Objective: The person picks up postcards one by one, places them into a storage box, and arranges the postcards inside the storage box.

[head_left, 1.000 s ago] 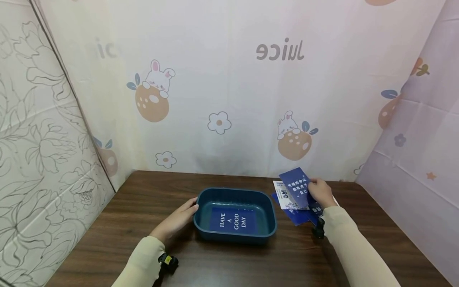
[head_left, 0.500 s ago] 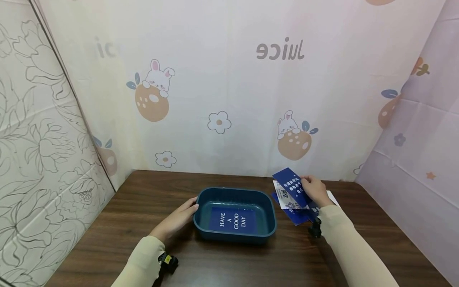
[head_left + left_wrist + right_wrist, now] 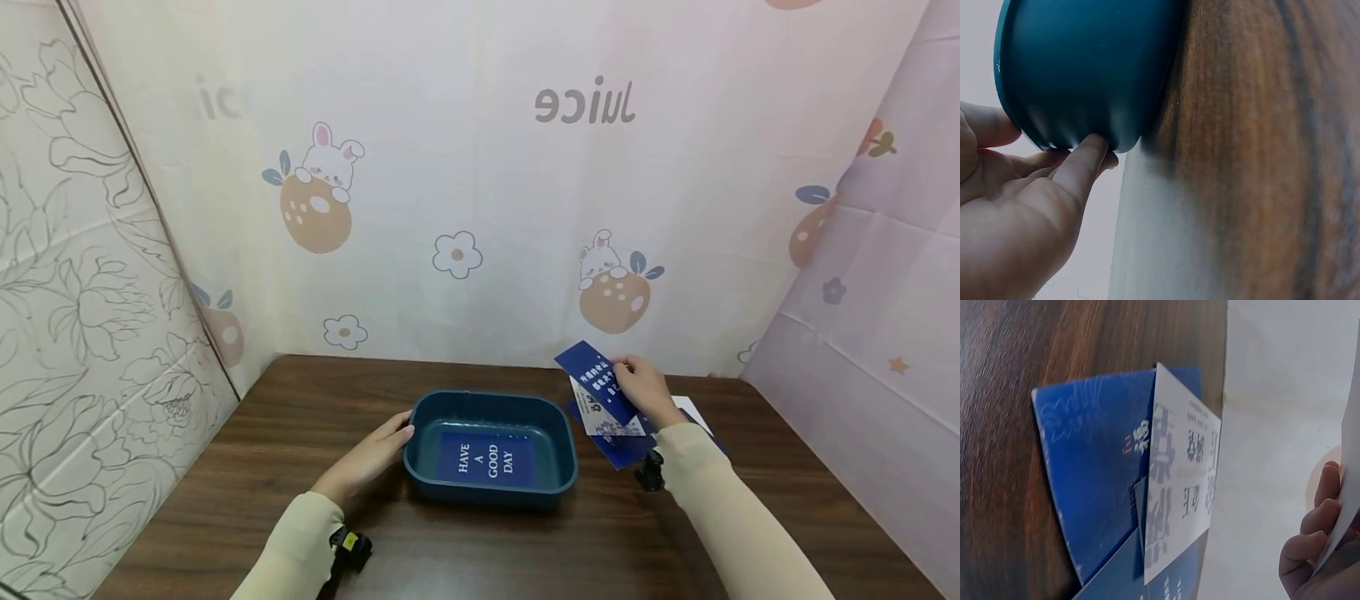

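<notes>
A teal plastic basin stands on the table, with a blue card printed "HAVE A GOOD DAY" lying flat inside. My left hand holds the basin's left end, thumb at the rim and fingers against the outer wall. To the right, my right hand pinches a blue card with white characters by its edge, raised over a pile. Its pale back shows in the right wrist view. Below lie a white card with dark print and several blue cards, fanned and overlapping.
The dark wooden table meets a printed curtain along its back edge. A white card corner shows behind the right wrist. Small black cameras are strapped at both wrists.
My right hand has moved left with the blue card, lifting it slightly and uncovering a white card on the right. My left hand and the basin have stayed put.
</notes>
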The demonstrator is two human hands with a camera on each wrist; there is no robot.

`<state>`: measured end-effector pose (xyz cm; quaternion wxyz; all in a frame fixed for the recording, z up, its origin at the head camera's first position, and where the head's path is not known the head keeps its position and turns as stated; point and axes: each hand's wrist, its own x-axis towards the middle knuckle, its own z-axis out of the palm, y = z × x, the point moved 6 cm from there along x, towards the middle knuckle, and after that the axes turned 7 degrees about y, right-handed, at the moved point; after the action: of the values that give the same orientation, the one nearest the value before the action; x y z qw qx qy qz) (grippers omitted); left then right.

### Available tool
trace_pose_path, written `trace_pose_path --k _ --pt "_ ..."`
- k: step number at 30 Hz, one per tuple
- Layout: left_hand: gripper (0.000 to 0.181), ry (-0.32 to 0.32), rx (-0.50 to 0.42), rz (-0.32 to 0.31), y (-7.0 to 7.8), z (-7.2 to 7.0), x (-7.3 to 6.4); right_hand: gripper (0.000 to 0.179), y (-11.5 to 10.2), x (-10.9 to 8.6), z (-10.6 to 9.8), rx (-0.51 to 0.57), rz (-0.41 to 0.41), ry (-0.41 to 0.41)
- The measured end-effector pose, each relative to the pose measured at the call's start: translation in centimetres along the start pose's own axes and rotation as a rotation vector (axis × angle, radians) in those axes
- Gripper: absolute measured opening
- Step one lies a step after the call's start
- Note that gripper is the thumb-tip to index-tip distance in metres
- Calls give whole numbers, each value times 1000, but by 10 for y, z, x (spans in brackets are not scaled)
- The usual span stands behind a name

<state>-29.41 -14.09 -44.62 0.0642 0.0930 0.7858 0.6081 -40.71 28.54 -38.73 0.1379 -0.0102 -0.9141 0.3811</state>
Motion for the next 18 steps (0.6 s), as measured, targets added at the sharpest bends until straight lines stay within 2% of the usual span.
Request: trace_pose_path --k 11,18 --pt "52 -14 -13 4 1 1 -1 46 -15 -2 9 34 -49 -44" --pt "52 -18 -15 3 1 0 -1 44 -35 -5 10 61 -66 -58"
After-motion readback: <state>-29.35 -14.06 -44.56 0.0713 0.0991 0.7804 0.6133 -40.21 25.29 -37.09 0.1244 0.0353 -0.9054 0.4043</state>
